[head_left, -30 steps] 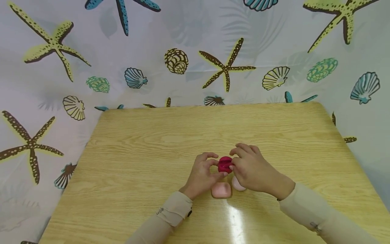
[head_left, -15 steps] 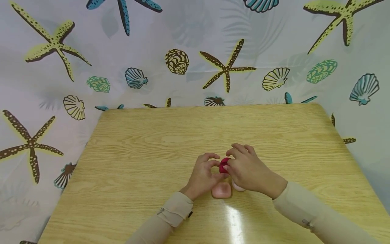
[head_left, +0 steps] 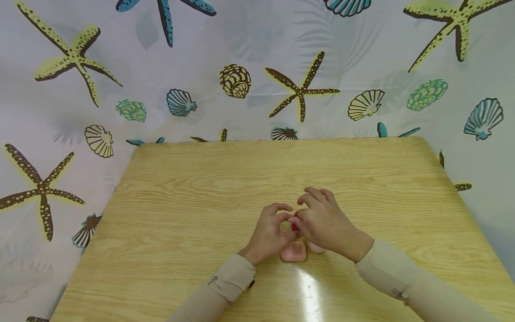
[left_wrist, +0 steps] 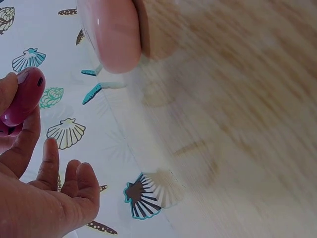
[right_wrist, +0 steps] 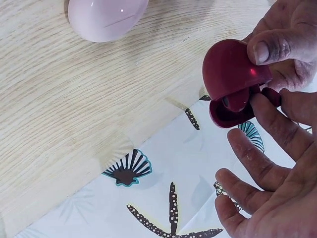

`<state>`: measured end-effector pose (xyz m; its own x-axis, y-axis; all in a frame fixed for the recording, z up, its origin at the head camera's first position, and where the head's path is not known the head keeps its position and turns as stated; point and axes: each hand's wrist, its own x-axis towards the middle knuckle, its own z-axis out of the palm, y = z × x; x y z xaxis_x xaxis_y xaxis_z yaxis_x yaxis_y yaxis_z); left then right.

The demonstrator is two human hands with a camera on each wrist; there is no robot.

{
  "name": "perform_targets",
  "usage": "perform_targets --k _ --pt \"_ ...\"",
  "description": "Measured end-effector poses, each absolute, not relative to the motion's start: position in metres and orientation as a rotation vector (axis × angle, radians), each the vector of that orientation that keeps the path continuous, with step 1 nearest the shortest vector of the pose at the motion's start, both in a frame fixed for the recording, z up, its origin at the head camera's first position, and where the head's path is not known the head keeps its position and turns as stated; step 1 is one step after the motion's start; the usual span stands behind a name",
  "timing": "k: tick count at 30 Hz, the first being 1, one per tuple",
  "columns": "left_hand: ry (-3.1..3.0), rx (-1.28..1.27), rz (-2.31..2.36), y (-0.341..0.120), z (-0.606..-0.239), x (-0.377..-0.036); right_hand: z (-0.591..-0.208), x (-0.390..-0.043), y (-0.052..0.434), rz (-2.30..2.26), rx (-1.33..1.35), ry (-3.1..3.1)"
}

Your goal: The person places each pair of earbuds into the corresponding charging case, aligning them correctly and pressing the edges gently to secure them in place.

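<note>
A glossy dark red earbud case [right_wrist: 230,69] with its lid raised is held between my two hands above the table. My left hand [head_left: 269,232] grips the case by its sides, thumb and index finger round it. My right hand [head_left: 327,223] pinches a small red earbud [right_wrist: 271,96] between thumb and index finger at the case's opening, with the other fingers spread. Another red earbud [right_wrist: 237,100] shows inside the case, where a small red light glows. In the head view my right hand hides most of the case.
Just below the hands, a salmon-pink rounded case [head_left: 293,252] lies on the wooden table [head_left: 193,201]. Beside it sits a pale pink rounded case [right_wrist: 106,19] with a seam, partly covered by my right hand in the head view. A shell-and-starfish cloth [head_left: 241,40] hangs behind the table.
My right hand has moved left and closer to my left hand, now covering most of the red case. The left hand has barely moved.
</note>
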<state>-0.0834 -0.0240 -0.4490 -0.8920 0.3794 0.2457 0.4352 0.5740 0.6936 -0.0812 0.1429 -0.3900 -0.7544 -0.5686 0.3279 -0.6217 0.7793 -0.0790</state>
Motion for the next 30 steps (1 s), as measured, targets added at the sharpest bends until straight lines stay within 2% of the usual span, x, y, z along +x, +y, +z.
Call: perform_targets --k 9,22,30 --pt "-2.702 -0.714 -1.254 -0.024 -0.449 -0.084 -0.395 -0.083 0.142 0.304 0.9 -2.617" --pt "-2.694 -0.696 -1.315 -0.027 -0.448 -0.086 -0.4 -0.081 0.141 0.601 0.923 -2.585" --pt "-2.714 -0.724 -1.248 -0.028 -0.448 -0.085 -0.399 -0.082 0.141 0.578 0.918 -2.598"
